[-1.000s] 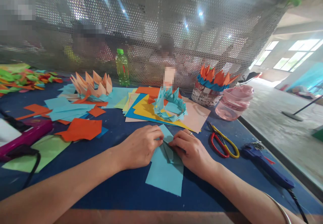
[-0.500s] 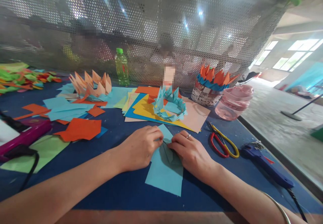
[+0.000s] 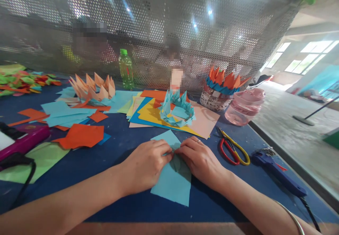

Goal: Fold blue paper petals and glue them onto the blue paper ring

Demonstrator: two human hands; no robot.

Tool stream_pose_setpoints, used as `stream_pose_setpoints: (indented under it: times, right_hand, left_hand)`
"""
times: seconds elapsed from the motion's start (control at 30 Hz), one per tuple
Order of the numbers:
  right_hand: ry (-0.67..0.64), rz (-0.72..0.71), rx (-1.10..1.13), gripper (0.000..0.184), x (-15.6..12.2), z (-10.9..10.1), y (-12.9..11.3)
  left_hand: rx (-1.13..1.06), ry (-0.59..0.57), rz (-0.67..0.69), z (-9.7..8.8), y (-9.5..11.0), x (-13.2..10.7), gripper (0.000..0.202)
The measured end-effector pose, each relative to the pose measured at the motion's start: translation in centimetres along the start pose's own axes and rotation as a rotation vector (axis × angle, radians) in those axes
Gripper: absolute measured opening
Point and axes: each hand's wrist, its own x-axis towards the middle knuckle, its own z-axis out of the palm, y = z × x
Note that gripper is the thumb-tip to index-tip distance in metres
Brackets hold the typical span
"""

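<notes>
A light blue sheet of paper lies on the blue tabletop in front of me, one corner pointing away. My left hand pinches it near the middle, fingers closed. From the other side my right hand, with a ring on one finger, presses its closed fingertips to the same spot, and the two hands nearly touch. What the fingertips pinch exactly is hidden beneath them. Just beyond the sheet stands a ring of folded light blue paper points, resting on a stack of coloured paper.
Scissors and a blue glue gun lie to the right. A pink jar and an orange-and-blue paper ring stand behind. Left are paper scraps, a peach paper ring, a green bottle and a magenta device.
My left hand has come down slightly onto the sheet, uncovering its far corner. The raised fold between the hands has gone down and the sheet looks flatter.
</notes>
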Motion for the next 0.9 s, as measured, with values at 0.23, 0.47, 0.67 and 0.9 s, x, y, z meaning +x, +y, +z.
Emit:
stream_pose_setpoints:
  times: [0.23,0.47,0.67,0.9]
  right_hand:
    - [0.043,0.088,0.128,0.018,0.00,0.20,0.50]
    - [0.024,-0.048,-0.004,0.024,-0.17,-0.06,0.35]
    - [-0.018,-0.163,-0.148,0.026,-0.17,-0.23,0.04]
    - [-0.051,-0.193,-0.192,0.024,0.01,-0.29,0.06]
  left_hand:
    - [-0.035,-0.052,-0.065,-0.40,0.15,0.05,0.028]
    - [-0.046,-0.077,-0.073,-0.43,0.24,-0.08,0.027]
    - [-0.009,-0.082,-0.082,-0.34,0.26,0.02,0.025]
    - [0.009,-0.084,-0.065,-0.17,0.40,-0.01,0.026]
